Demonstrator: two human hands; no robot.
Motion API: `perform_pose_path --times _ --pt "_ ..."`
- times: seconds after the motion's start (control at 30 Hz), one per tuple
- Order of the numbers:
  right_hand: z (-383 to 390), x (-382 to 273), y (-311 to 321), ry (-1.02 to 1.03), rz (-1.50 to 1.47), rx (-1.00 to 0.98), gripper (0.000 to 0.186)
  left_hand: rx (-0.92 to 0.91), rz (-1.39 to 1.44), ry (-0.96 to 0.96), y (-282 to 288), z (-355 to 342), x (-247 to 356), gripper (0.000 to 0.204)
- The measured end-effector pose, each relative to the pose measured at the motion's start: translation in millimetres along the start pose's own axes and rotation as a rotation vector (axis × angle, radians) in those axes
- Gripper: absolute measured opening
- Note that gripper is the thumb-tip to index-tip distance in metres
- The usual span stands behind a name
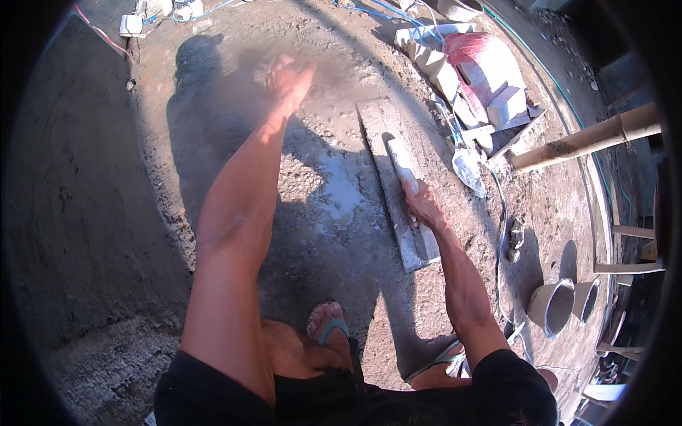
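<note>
Toward the ground's [554,213] far edge, the left hand [288,79] is in blurry dust [337,67], so I can't tell if its fingers are wide or holding something. Nearer the ground's right edge, the right hand [424,202] wraps its fingers round the handle [402,162] of a long board [394,192], maybe to keep it flat, hiding some of the handle; past it, a bucket [458,9] is cut off.
</note>
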State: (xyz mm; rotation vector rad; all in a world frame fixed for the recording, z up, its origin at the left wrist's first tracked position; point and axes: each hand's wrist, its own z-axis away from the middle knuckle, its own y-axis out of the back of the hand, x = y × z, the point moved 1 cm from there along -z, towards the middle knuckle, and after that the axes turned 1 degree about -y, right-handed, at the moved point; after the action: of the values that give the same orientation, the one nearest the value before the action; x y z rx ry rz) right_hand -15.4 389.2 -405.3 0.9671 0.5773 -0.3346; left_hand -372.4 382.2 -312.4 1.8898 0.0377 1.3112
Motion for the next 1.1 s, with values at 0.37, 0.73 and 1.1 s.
perform_pose_path --times 0.37,0.73,1.1 --pt "-60.0 -72.3 -3.8 0.182 0.014 -0.084 0.060 -0.029 -0.030 -0.051 0.4 -5.9 16.6 0.063" --pt "184.5 105.3 14.3 0.113 0.159 0.112 0.043 -0.025 -0.134 -0.107 -1.1 -14.3 5.9 0.049" --pt "292.1 111.4 -83.7 -0.277 0.143 -0.191 0.065 -0.198 -0.111 -0.255 -40.9 6.9 33.0 0.044"
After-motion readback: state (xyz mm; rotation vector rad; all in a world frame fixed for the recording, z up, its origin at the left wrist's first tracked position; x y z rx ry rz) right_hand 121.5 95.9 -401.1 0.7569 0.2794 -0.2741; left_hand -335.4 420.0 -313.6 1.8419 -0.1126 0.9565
